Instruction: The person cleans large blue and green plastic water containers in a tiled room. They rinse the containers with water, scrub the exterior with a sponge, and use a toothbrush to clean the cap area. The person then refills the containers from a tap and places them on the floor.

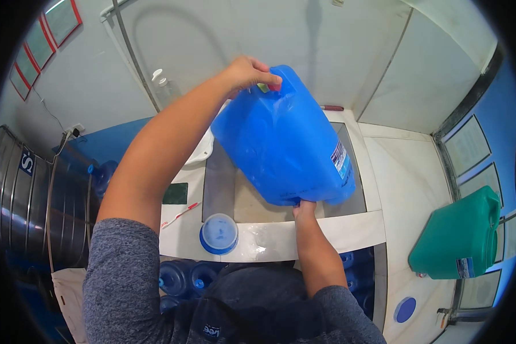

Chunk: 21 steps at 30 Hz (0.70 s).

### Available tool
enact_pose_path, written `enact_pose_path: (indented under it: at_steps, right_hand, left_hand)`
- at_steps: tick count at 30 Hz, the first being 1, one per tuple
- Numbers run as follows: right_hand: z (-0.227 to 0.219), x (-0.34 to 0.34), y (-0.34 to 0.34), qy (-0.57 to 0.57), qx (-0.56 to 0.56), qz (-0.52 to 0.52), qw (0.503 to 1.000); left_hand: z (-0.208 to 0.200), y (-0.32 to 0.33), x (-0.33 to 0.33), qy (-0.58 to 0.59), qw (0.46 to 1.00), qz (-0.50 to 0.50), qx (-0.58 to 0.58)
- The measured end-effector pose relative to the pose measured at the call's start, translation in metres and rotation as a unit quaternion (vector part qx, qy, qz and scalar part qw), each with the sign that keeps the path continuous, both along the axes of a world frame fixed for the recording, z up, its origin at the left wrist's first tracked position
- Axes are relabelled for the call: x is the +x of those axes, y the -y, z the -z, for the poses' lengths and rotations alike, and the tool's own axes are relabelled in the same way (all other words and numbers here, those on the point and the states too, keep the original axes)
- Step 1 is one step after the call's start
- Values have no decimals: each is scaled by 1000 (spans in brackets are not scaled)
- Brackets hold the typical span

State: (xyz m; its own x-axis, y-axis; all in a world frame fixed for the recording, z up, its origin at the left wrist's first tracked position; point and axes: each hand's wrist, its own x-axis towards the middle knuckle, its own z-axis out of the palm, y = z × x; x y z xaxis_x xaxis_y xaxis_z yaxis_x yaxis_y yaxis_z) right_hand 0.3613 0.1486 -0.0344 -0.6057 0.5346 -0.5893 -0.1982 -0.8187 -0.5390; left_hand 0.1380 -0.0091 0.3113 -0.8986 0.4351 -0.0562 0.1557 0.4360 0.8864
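A large translucent blue water jug (281, 137) is held tilted over a grey-walled sink (218, 192). At its upper end, my left hand (247, 75) is closed around the top edge, beside a small red part (275, 88). My right hand (305, 208) supports the jug from beneath at its lower end. Most of the right fingers disappear behind the plastic. White and blue labels (339, 159) show on the jug's right side. A round blue tub with a pale top (219, 230) stands on the sink's front ledge.
Left of the sink lie a dark green scouring pad (175, 194) and a red-and-white toothbrush (180, 215). A white basin (203, 150) sits behind them. On the right are a green jug (456, 241) and a blue round lid (405, 309). Several blue bottles (175, 276) fill the space below.
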Motion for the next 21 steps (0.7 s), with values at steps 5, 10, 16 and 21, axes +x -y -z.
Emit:
enact_pose_path:
  at_steps: [5, 10, 16, 21]
  right_hand:
    - [7, 2, -4, 22, 56, -15, 998]
    - [23, -5, -4, 43, 67, -44, 996]
    - [27, -4, -5, 62, 90, -106, 988]
    - [49, -12, -38, 15, 116, -56, 992]
  left_hand:
    - [-1, 13, -2, 34, 997, 44, 46]
    - [5, 24, -9, -3, 997, 28, 78]
    - [0, 28, -14, -26, 995, 56, 83]
    - [-3, 16, -14, -163, 983, 78, -39]
